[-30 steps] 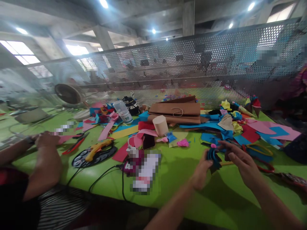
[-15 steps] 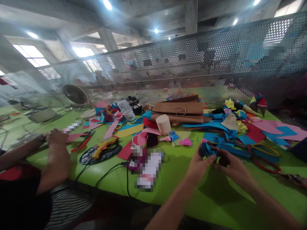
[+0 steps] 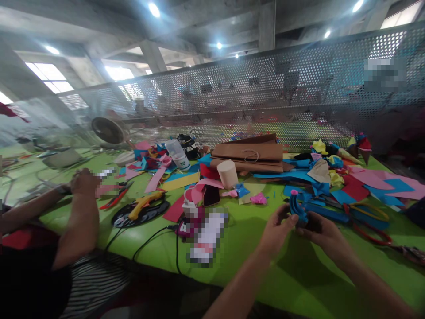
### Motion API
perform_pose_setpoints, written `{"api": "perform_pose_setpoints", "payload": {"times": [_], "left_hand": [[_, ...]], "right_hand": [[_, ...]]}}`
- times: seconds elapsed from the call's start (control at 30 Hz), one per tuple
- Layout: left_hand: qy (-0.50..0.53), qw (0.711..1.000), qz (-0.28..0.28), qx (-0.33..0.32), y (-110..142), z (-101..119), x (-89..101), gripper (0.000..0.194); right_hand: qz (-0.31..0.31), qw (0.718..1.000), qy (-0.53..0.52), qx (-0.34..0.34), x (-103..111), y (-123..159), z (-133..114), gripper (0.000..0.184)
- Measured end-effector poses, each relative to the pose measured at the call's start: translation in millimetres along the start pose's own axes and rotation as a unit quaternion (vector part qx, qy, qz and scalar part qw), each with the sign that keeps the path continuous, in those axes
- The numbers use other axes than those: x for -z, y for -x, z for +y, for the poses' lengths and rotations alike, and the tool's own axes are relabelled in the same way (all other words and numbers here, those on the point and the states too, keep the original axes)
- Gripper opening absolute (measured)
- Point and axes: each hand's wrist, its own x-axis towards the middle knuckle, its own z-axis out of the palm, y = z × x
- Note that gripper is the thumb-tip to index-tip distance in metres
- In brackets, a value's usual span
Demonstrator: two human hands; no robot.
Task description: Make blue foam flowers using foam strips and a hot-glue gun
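A small blue folded-paper piece [image 3: 298, 209] with a pink ball at its tip is held up between both hands, over the green table [image 3: 252, 248]. My left hand [image 3: 278, 228] pinches it from the left, thumb across its front. On the right side, my right hand [image 3: 318, 228] has its fingers closed at the lower edge of the same piece. The underside of the piece is hidden by my fingers. Just beyond my right hand lie scissors with red and yellow handles [image 3: 370, 212] and strips of blue paper [image 3: 327, 212].
Behind stand a cream cylinder [image 3: 227, 174], folded brown sheets [image 3: 247, 157] and a clear cup [image 3: 177, 155]. A yellow glue gun [image 3: 144, 206] rests on a dark pad, its cable running to the front edge. A phone [image 3: 208, 239] lies nearby. At left, a co-worker's hands [image 3: 82, 181] are busy.
My right hand, earlier apart with fingers spread, has closed in on the blue paper piece. The piece has been turned, and its pink ball now points up. The view has shifted slightly.
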Motion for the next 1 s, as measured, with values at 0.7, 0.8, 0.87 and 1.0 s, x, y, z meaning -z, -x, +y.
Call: {"api": "perform_pose_setpoints", "payload": {"times": [0.7, 0.8, 0.87, 1.0], "left_hand": [[-0.009, 0.999, -0.022, -0.038, 1.1, 18.3, -0.7, 0.051], [-0.007, 0.999, -0.027, -0.037, 1.2, 17.5, -0.4, 0.053], [-0.002, 0.998, -0.035, -0.045, 1.8, 20.9, -0.6, 0.055], [-0.012, 0.997, -0.004, -0.076, 1.8, 35.3, -1.6, 0.048]], "right_hand": [[0.002, 0.995, 0.093, 0.019, -5.9, 0.5, -2.6, 0.053], [0.003, 0.996, 0.085, 0.017, -4.7, 0.3, 1.1, 0.05], [0.006, 0.996, 0.088, 0.019, -3.3, 0.3, 3.7, 0.047], [-0.003, 0.993, 0.118, 0.019, -1.6, 0.2, 5.6, 0.045]]}}
